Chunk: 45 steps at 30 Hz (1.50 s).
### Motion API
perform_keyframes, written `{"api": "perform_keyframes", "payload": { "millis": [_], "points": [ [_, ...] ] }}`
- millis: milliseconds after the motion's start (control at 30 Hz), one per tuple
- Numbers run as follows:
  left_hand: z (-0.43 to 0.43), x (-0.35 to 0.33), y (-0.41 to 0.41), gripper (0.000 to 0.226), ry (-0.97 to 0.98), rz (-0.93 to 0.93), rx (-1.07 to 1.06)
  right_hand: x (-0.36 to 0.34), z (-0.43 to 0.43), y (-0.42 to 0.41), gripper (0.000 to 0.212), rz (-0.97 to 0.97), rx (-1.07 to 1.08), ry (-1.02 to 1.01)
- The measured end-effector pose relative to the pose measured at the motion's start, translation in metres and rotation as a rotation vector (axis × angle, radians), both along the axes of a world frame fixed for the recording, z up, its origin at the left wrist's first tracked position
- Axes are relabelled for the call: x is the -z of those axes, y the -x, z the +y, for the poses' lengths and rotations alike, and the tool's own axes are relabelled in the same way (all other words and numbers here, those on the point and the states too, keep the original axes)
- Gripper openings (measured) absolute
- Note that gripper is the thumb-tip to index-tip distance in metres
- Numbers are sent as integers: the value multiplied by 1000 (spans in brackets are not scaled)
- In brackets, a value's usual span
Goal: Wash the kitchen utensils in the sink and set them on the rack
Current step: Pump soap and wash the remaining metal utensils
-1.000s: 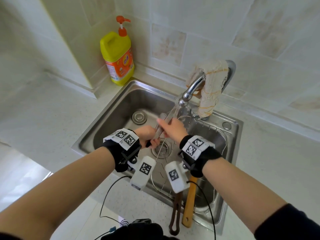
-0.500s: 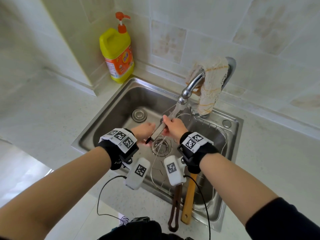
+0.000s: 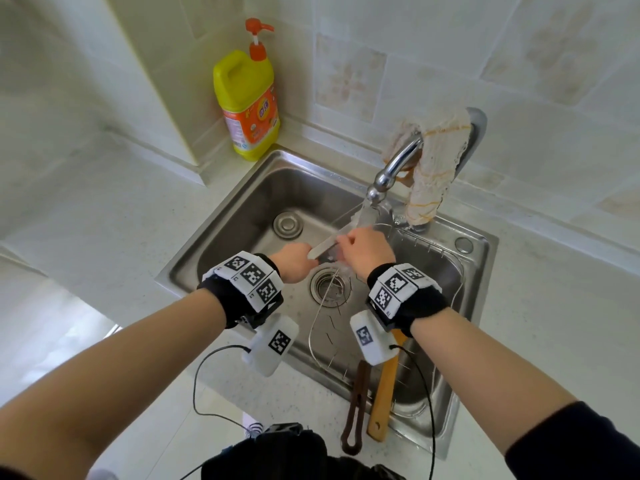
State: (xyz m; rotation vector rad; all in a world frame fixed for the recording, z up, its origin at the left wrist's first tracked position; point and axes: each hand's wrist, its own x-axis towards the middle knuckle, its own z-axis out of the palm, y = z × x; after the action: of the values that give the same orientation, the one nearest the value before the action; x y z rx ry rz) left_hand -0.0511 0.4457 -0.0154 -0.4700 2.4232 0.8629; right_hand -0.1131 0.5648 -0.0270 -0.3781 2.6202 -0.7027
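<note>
Over the steel sink (image 3: 242,202), my left hand (image 3: 292,266) grips the dark handle of a knife (image 3: 327,243). Its pale blade slants up to the right under water running from the tap (image 3: 391,171). My right hand (image 3: 365,251) pinches the blade near its middle, fingers curled over it. A wire rack (image 3: 429,251) sits in the right side of the sink. Two washed utensils lie on it, their handles sticking out over the front rim: a dark brown one (image 3: 355,414) and a light wooden one (image 3: 382,400).
A yellow dish-soap bottle (image 3: 247,105) with an orange pump stands in the corner behind the sink. A cloth (image 3: 433,164) hangs over the tap. The drain strainer (image 3: 329,285) lies below my hands. Pale countertop (image 3: 104,230) spreads to the left and right.
Both hands with the knife have shifted slightly up and away, closer under the tap. My right hand has slid along the blade. The utensils on the rack have not moved.
</note>
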Motion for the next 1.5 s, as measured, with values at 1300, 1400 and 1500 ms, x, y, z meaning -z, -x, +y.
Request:
{"api": "perform_keyframes", "payload": {
  "millis": [1300,1400,1500],
  "points": [
    [-2,-2,15,32,152,-9,138,21,64,-7,76,104,47,-99],
    [-2,-3,9,31,159,-1,-33,26,75,-23,52,31,72,-62],
    [0,0,0,25,-96,56,-286,38,73,-38,26,-83,-13,-81]
  ]
}}
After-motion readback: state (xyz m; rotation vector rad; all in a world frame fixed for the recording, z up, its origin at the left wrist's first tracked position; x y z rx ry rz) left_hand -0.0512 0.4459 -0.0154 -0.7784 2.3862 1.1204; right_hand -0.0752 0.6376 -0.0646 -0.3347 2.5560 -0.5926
